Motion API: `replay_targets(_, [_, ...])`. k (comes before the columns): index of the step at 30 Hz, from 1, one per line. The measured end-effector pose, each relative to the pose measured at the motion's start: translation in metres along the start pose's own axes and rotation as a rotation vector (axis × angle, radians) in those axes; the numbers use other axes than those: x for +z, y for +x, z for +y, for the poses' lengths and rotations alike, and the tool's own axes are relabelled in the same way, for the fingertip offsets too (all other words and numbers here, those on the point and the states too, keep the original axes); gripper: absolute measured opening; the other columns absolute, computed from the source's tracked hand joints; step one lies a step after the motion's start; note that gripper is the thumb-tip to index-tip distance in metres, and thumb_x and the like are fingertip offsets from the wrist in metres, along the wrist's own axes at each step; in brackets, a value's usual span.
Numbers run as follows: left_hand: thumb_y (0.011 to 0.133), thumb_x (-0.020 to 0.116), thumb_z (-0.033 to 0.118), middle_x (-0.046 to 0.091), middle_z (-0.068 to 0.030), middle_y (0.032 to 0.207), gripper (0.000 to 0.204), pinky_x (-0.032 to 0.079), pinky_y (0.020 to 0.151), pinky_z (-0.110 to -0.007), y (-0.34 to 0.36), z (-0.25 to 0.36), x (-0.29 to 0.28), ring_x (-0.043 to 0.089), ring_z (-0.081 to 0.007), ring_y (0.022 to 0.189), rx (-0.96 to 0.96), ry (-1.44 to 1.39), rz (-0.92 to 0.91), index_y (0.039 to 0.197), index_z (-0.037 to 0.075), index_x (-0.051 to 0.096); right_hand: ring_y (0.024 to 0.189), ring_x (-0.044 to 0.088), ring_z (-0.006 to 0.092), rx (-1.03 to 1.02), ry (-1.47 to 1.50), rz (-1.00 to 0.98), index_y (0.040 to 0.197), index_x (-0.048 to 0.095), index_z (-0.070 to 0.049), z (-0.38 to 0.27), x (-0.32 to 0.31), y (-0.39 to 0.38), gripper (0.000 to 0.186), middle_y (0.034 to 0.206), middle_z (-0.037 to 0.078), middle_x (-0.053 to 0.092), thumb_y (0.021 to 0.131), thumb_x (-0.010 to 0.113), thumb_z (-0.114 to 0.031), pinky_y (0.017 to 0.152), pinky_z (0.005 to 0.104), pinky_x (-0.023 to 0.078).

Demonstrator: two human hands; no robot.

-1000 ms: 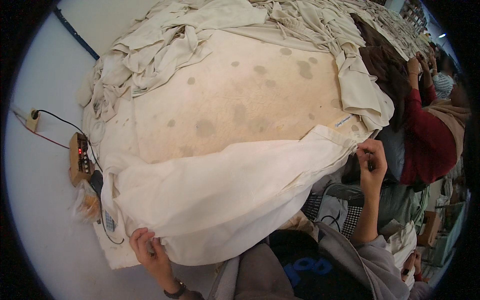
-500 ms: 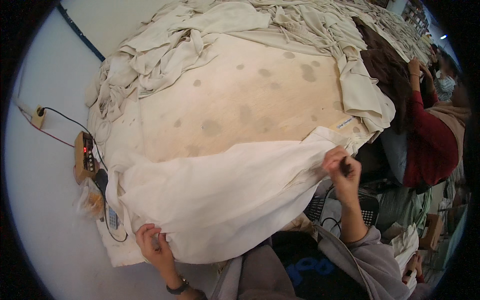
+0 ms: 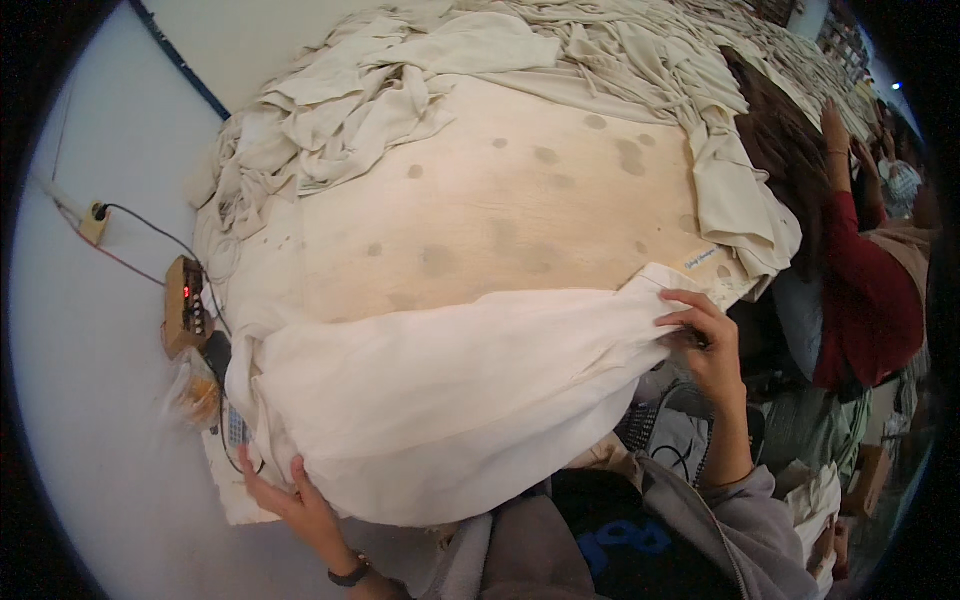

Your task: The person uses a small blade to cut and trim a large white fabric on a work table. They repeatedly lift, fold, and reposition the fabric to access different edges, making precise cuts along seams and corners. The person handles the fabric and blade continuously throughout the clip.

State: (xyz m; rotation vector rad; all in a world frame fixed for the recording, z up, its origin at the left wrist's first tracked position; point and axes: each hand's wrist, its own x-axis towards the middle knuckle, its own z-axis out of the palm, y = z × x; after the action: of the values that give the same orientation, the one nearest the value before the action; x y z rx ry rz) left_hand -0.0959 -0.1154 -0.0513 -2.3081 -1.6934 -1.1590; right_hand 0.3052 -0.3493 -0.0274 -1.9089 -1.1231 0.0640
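A white cloth garment [image 3: 450, 400] lies spread along the table's near edge, bunched at its left end. At its lower left corner my left hand [image 3: 300, 510] is open, with thumb and fingers spread beside the cloth's edge. My right hand [image 3: 712, 350] is at the garment's right end, its fingers bent over the fabric. A small dark object [image 3: 690, 338] sits under those fingers in the palm; its kind is mostly hidden.
Piles of off-white cloth [image 3: 400, 60] cover the table's [image 3: 520, 220] far side. Dark brown cloth [image 3: 775, 130] hangs at the right, near a person in a red sleeve [image 3: 865, 280]. A wooden box with knobs [image 3: 185, 310], a cable and a plastic bag [image 3: 192, 390] stand left.
My left hand has let go of the garment's corner, moved slightly left and spread its fingers. My right hand has loosened from a closed grip and shifted a little right, fingers extended over the fabric.
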Motion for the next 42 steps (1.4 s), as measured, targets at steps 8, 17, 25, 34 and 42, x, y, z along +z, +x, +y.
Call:
replay_targets(8, [0.083,0.063,0.006,0.056,-0.0091,0.094,0.029,0.043,0.082,-0.029,0.021,-0.027,-0.019,0.053,-0.0174,0.089,-0.378,-0.156,-0.314,0.107,-0.004,0.049,0.084,0.055,0.0168,-0.113,0.066,0.313,0.088,0.060,0.001,0.034,-0.061,-0.010,0.021,0.086,0.007,0.059,0.070,0.050,0.005,0.079,0.0270,0.042])
replay_targets(17, [0.082,0.049,-0.001,0.056,-0.0024,0.090,0.025,0.046,0.077,-0.028,0.126,0.050,-0.067,0.056,-0.0136,0.084,-0.245,-0.732,-0.187,0.107,0.002,0.056,0.084,0.059,0.0190,-0.122,-0.521,0.890,0.101,0.061,-0.006,0.032,-0.136,0.121,0.025,0.096,0.007,0.063,0.088,0.056,-0.027,0.080,0.0309,0.044])
replay_targets(25, [0.082,0.054,0.000,0.060,-0.0069,0.086,0.010,0.054,0.063,-0.026,0.402,0.131,-0.113,0.059,-0.0126,0.079,0.419,-0.925,0.404,0.089,-0.005,0.060,0.111,0.055,0.0255,-0.153,-0.212,1.186,0.120,0.056,-0.001,0.040,-0.338,0.335,0.063,0.114,0.014,0.060,0.084,0.057,-0.053,0.093,0.0406,0.042])
replay_targets(34, [0.077,0.059,-0.005,0.060,-0.0038,0.084,0.011,0.051,0.070,-0.024,0.285,0.095,-0.165,0.059,-0.0109,0.079,0.555,-0.693,0.083,0.089,-0.004,0.057,0.108,0.054,0.0261,0.117,0.288,0.509,0.134,0.039,0.000,0.123,-0.270,0.161,0.057,0.127,0.016,0.051,0.095,0.048,-0.039,0.096,0.0371,0.040])
replay_targets(42, [0.071,0.074,0.010,0.063,-0.0131,0.101,0.037,0.049,0.083,-0.033,0.080,0.041,-0.116,0.062,-0.0255,0.094,0.019,-0.328,-0.890,0.106,0.002,0.062,0.078,0.050,0.0147,0.418,-0.398,0.179,0.096,0.061,0.001,0.079,-0.149,0.026,0.027,0.092,0.006,0.060,0.074,0.044,0.006,0.071,0.0249,0.040])
